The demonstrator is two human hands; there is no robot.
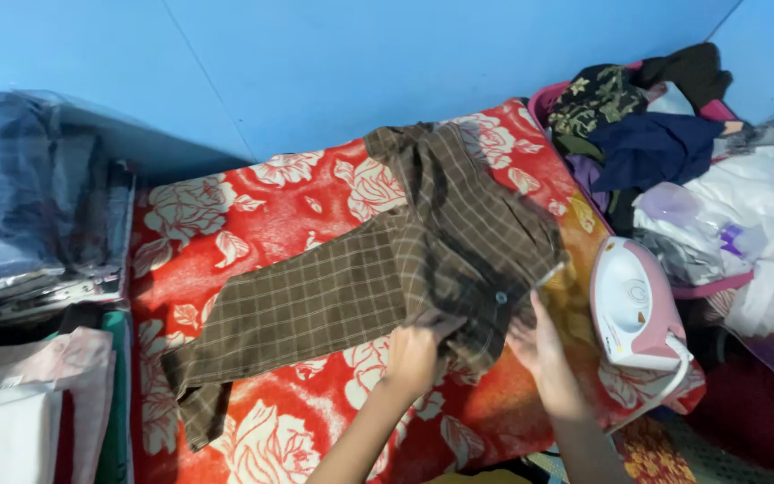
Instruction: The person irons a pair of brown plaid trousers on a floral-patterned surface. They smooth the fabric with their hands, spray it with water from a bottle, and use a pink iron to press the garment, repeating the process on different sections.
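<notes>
While both hands grip brown checked shirt (387, 269), left hand (414, 354), right hand (539, 345), iron (633, 305) beside

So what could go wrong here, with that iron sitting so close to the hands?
The iron stands near the board's right edge beside the right hand; a bump might tip it off or burn skin. Its cord hangs off the front edge by the wrist and could snag. The shirt is bunched under the left hand, so creases may get pressed in.
</notes>
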